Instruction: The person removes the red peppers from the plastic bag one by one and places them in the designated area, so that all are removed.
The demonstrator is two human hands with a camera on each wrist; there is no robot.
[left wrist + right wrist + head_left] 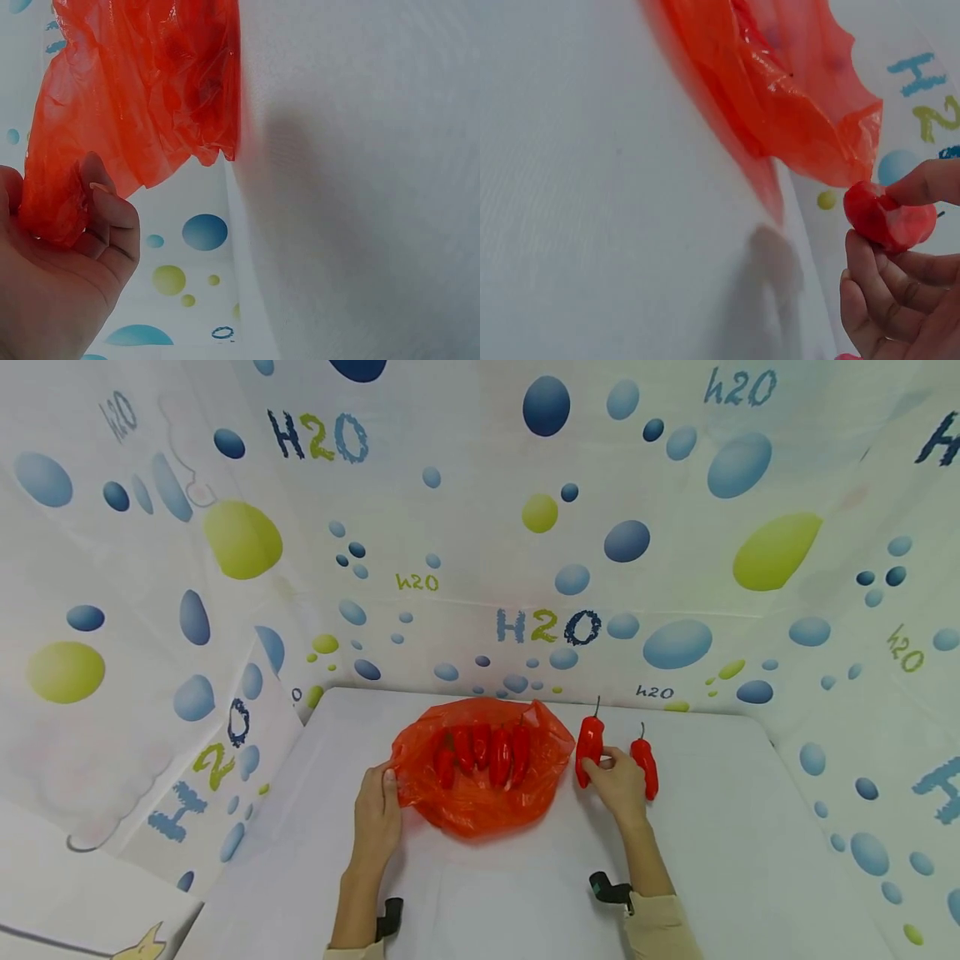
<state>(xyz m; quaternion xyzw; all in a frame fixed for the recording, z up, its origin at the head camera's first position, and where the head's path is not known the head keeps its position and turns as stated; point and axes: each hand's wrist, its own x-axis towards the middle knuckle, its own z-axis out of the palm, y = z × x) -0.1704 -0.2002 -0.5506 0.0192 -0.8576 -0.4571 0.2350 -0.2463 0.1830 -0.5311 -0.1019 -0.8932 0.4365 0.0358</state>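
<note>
A thin red plastic bag lies spread open on the white table, with several red peppers side by side in it. My left hand grips the bag's left edge; in the left wrist view the fingers curl round the bunched plastic. Just right of the bag, my right hand holds a red pepper between thumb and fingers, its stem pointing away. The right wrist view shows the end of this pepper close by the bag's edge. Another red pepper lies beyond the right hand.
The white table ends at a back wall sheet printed with blue and green drops. Similar sheets hang at both sides. A dark wrist camera sits on the right wrist, another on the left.
</note>
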